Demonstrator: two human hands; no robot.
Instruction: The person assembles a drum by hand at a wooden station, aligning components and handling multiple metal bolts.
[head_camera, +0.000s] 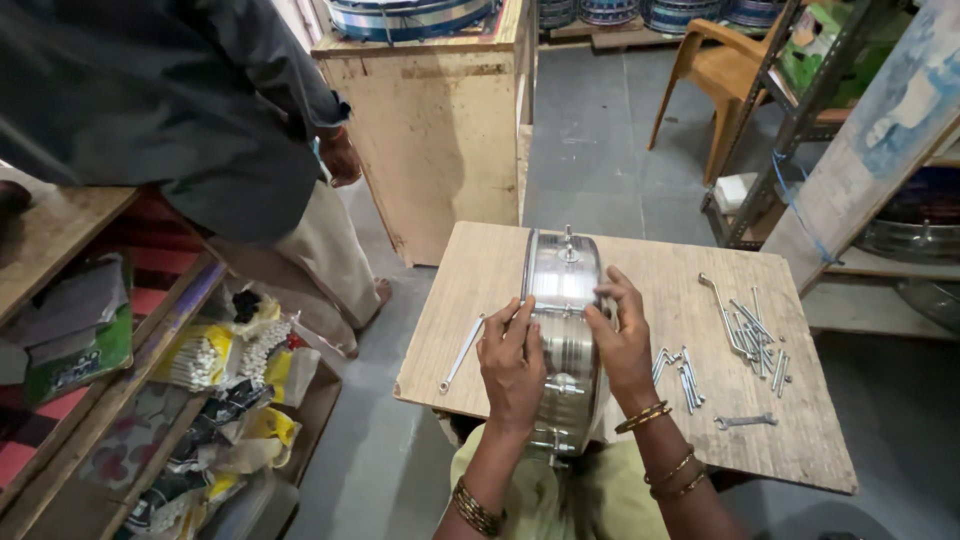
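Observation:
A shiny metal drum shell (563, 290) stands on its edge on a small wooden table (640, 270), with a lug fitting on its top. My left hand (512, 362) grips the shell's left rim and side. On the shell's right side rests my right hand (622, 340), fingers curled over the band. Both wrists wear gold bangles. A long metal rod (461, 353) lies just left of my left hand.
Several tension rods and hooks (748, 330) lie on the table's right part, with more hooks (680, 368) and a small spanner (745, 422) nearer me. Another person (200, 130) stands at left beside a wooden crate (440, 130). Shelves of packets (215, 390) fill the left. A chair (715, 70) stands behind.

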